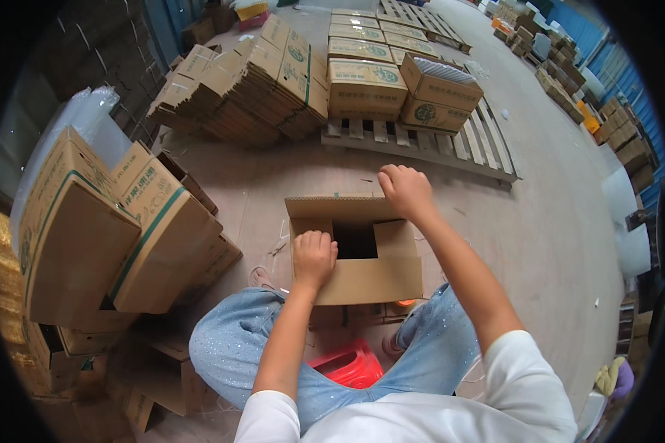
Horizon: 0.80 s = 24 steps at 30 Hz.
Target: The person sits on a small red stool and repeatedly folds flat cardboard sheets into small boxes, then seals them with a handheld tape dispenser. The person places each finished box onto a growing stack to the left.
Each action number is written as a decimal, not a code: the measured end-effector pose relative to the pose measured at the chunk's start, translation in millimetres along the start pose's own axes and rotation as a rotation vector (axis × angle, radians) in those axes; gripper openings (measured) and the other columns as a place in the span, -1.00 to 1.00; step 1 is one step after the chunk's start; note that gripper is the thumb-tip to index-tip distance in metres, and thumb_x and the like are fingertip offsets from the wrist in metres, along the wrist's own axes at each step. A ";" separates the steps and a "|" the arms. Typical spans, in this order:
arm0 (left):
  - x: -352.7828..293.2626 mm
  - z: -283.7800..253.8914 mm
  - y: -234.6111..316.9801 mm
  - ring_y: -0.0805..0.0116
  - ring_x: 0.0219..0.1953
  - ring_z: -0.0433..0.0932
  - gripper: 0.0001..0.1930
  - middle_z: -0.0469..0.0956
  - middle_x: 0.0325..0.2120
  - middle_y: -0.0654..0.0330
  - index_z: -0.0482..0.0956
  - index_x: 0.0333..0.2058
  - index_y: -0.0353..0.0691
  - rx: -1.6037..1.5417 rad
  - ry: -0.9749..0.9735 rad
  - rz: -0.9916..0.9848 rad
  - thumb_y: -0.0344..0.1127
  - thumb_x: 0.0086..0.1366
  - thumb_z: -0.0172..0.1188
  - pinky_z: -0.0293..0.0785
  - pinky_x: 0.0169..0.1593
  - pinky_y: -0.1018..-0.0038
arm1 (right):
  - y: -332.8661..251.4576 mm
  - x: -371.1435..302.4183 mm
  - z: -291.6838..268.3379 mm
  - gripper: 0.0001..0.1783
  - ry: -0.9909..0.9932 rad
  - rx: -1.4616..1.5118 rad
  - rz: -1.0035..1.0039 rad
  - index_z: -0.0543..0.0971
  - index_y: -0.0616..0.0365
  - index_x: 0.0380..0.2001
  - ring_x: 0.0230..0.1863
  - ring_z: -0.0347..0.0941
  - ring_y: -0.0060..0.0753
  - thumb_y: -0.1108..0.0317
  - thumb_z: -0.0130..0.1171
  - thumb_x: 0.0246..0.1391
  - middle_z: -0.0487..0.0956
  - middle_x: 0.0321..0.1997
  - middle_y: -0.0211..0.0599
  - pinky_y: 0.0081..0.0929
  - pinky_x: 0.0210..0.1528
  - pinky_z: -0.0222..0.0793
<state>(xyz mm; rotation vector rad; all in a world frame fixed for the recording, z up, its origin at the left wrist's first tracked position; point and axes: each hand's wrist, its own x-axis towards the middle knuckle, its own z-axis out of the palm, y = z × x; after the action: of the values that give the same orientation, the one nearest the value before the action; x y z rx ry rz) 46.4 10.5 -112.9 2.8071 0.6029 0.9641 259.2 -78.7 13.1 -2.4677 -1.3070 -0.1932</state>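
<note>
Grip of the right hand (405, 190) is curled over the far flap (332, 207) of an open cardboard box (369, 284); the left hand (315, 258) bends at its left side, tightness impossible to tell. The box sits before the knees (233, 332), beyond a red stool (366, 363).

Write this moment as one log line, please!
box: open | left hand: at left flap | right hand: at far flap | pallet: bearing cartons
</note>
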 end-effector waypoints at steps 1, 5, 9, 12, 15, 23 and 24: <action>-5.6 2.7 8.2 0.15 -0.15 0.39 -0.72 0.43 -0.29 0.12 0.47 -0.30 -0.21 -0.009 0.124 -0.032 -0.10 0.19 0.06 0.28 -0.01 0.21 | 9.2 -5.9 10.2 -0.60 -0.138 -0.130 0.033 0.63 -0.01 -0.26 -0.17 0.52 -0.18 0.08 -0.18 0.19 0.63 -0.25 -0.20 -0.17 0.01 0.32; -21.7 -5.7 1.7 0.15 0.07 0.31 -0.59 0.36 -0.04 0.08 0.39 -0.01 -0.26 0.048 0.369 -0.115 -0.14 0.25 -0.07 0.09 0.19 0.07 | 17.5 -32.2 28.2 -0.50 -0.338 -0.144 0.043 0.57 -0.10 -0.07 0.02 0.43 -0.17 0.00 -0.34 0.26 0.60 -0.09 -0.28 -0.03 0.19 0.13; -18.8 -14.4 -2.9 0.06 0.18 0.23 -0.56 0.32 0.07 0.05 0.35 0.07 -0.23 0.014 0.162 -0.132 -0.19 0.25 -0.05 -0.04 0.28 -0.02 | 13.7 -133.9 83.2 -0.35 -0.297 -0.165 -0.118 0.10 -0.21 0.34 0.44 -0.11 -0.07 -0.08 -0.23 0.20 0.03 0.43 -0.13 0.00 0.39 -0.26; -19.6 -12.1 -10.4 0.03 0.29 0.11 -0.52 0.19 0.22 -0.02 0.34 0.12 -0.22 -0.041 -0.340 -0.354 -0.21 0.23 0.00 -0.06 0.32 0.02 | 11.4 -138.0 69.3 -0.29 -0.381 -0.128 -0.008 0.05 -0.24 0.36 0.46 -0.20 -0.07 -0.13 -0.18 0.17 -0.05 0.45 -0.15 0.05 0.41 -0.38; -19.4 2.2 -27.8 0.04 0.32 0.08 -0.53 0.13 0.26 -0.03 0.32 0.16 -0.23 -0.309 -0.306 -0.360 -0.30 0.27 -0.02 -0.01 0.33 0.16 | 21.2 -142.2 63.3 -0.30 -0.338 -0.106 0.186 0.08 -0.20 0.35 0.45 -0.19 0.02 -0.08 -0.14 0.16 -0.06 0.45 -0.08 0.05 0.40 -0.32; -28.7 12.2 -41.9 0.07 0.32 0.10 -0.59 0.03 0.31 -0.03 0.39 0.12 -0.23 -0.729 -0.200 -0.463 -0.49 0.31 -0.14 0.08 0.30 0.38 | 40.9 -161.1 86.5 -0.26 -0.174 0.065 0.257 0.11 0.14 0.31 0.41 -0.11 0.17 0.03 -0.05 0.14 -0.03 0.41 0.09 -0.04 0.39 -0.17; -27.6 12.0 -42.3 0.05 0.31 0.13 -0.59 0.04 0.31 -0.03 0.39 0.12 -0.22 -0.707 -0.187 -0.453 -0.51 0.30 -0.15 0.11 0.29 0.37 | 39.8 -159.1 87.5 -0.25 -0.169 -0.019 0.221 0.10 0.18 0.31 0.41 -0.11 0.17 0.02 -0.04 0.14 -0.02 0.41 0.11 -0.04 0.39 -0.17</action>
<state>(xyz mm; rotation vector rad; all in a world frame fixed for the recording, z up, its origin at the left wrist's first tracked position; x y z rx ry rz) 19.8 38.3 -147.8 1.9898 0.6649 0.6429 198.3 -191.4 -121.5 -2.6688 -1.0866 0.0592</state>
